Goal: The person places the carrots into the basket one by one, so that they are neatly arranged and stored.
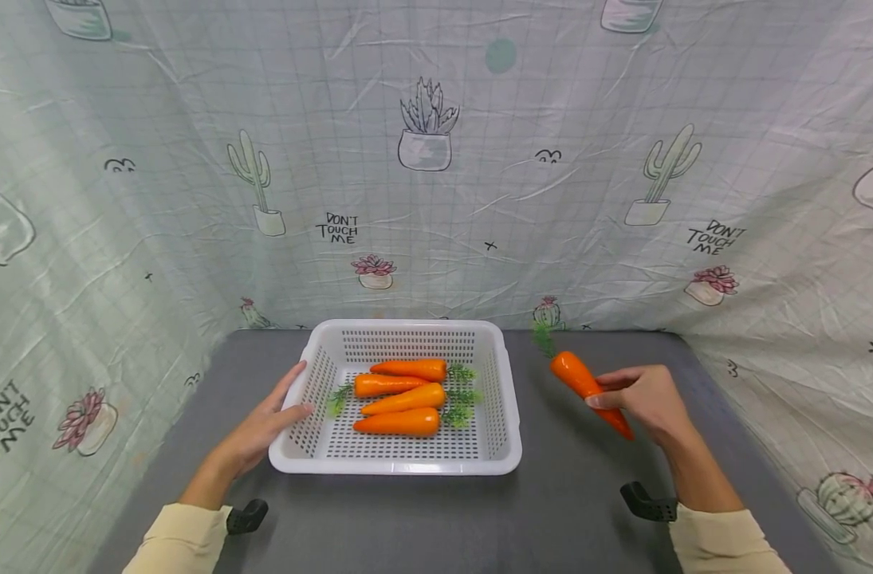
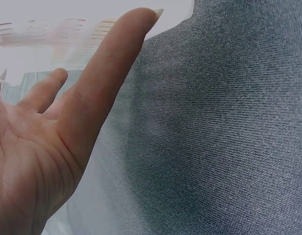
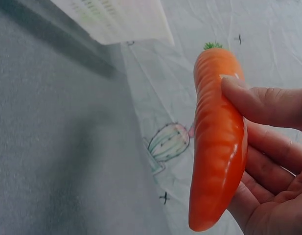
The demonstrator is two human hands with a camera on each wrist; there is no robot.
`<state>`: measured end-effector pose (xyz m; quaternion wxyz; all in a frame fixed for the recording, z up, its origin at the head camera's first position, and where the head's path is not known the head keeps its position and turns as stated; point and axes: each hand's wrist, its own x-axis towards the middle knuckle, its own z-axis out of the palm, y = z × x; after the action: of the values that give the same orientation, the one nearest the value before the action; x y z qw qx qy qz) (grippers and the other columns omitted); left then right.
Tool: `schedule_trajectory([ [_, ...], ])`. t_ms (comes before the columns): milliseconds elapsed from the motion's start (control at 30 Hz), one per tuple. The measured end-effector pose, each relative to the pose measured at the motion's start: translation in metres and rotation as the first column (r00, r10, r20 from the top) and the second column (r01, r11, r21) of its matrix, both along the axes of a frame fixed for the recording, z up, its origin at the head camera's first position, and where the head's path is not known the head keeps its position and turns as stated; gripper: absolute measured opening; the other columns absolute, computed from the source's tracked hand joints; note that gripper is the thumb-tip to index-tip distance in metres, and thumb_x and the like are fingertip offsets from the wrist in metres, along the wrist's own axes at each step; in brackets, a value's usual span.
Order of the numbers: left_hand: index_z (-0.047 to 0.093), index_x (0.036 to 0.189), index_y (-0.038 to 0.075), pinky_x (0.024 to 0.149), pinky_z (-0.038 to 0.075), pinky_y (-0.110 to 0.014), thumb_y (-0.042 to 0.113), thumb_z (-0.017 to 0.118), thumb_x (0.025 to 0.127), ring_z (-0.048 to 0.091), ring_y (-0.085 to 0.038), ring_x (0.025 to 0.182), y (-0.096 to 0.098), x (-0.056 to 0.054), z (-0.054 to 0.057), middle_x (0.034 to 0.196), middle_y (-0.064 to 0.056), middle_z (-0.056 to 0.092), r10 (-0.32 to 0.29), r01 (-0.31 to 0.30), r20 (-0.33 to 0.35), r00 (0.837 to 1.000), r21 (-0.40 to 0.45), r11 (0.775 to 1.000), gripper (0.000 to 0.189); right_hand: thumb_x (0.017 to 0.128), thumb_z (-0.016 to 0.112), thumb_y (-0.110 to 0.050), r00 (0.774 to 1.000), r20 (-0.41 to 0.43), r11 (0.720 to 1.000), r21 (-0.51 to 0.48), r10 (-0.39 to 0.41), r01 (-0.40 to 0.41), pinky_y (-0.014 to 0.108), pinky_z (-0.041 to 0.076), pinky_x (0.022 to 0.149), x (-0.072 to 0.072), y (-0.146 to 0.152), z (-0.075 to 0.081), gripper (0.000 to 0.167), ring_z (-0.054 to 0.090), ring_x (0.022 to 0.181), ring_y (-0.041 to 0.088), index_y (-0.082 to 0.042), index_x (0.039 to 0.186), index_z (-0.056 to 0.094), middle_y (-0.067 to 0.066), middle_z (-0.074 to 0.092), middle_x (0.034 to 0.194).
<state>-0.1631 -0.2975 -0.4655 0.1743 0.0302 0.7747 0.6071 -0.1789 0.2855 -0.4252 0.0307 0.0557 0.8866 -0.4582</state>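
My right hand (image 1: 640,399) pinches an orange carrot (image 1: 578,373) between thumb and fingers, to the right of the basket. The carrot slants, its green leafy top toward the back and its tip toward the front right. In the right wrist view the thumb presses the side of the carrot (image 3: 217,142), clear of the grey surface. At the left end of a white perforated basket (image 1: 396,467) is my left hand (image 1: 260,426), thumb and fingers extended at its rim. Several carrots with green tops, among them the front carrot (image 1: 400,422), lie side by side in the basket.
The basket stands on a grey cloth-covered table (image 1: 436,518). A pale curtain (image 1: 436,199) printed with potted plants hangs behind the table and along both sides. Black straps with small devices circle both wrists, such as the left wrist device (image 1: 247,516).
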Motion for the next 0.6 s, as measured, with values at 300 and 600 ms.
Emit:
schedule_trajectory([
  [300, -0.008, 0.167, 0.039, 0.087, 0.061, -0.054, 0.022, 0.056, 0.107, 0.057, -0.051, 0.132, 0.001, -0.001, -0.001, 0.172, -0.029, 0.011, 0.005, -0.005, -0.012, 1.000, -0.018, 1.000, 0.089, 0.077, 0.093, -0.018, 0.999, 0.009, 0.999, -0.023, 0.040, -0.040, 0.038, 0.062, 0.077, -0.001, -0.014, 0.008, 0.049, 0.071, 0.096, 0.028, 0.006, 0.116, 0.077, 0.025, 0.076, 0.117],
  [600, -0.007, 0.167, 0.039, 0.086, 0.061, -0.054, 0.023, 0.057, 0.107, 0.060, -0.048, 0.129, -0.001, -0.001, -0.001, 0.172, -0.029, 0.013, 0.006, -0.006, -0.003, 1.000, -0.002, 1.000, 0.089, 0.073, 0.094, -0.016, 0.998, 0.017, 0.998, -0.033, 0.062, -0.062, 0.035, 0.061, 0.074, -0.004, -0.030, 0.014, 0.048, 0.073, 0.088, 0.024, 0.005, 0.113, 0.078, 0.021, 0.079, 0.108],
])
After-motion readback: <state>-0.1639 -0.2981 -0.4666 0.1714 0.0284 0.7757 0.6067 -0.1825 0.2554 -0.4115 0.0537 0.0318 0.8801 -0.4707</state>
